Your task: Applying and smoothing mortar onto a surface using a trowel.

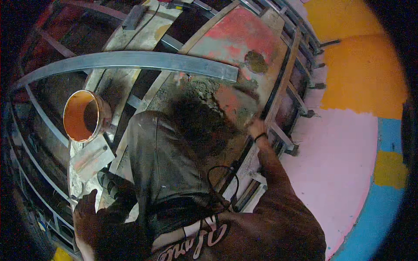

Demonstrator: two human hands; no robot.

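Note:
My right hand (pixel 256 128), with a dark band at the wrist, is at the right edge of a planked board (pixel 244 48). Its fingers are curled down, and whatever they hold, if anything, is hidden. Dark wet mortar (pixel 196 102) lies heaped on the board, left of this hand, partly in shadow. My left hand (pixel 88 205) is low at the left, in deep shadow, its fingers seemingly apart with nothing visible in them. Above it a flat rectangular trowel blade (pixel 93 157) lies against a round bucket (pixel 82 116), orange inside.
A curved metal bar (pixel 152 60) crosses above my bent knee (pixel 152 130). Metal scaffold rails (pixel 45 117) run down the left side. On the right, a rail with short stubs (pixel 300 104) stands before a painted pink, orange and blue surface (pixel 335 152). A loop of cable (pixel 226 167) lies beside my leg.

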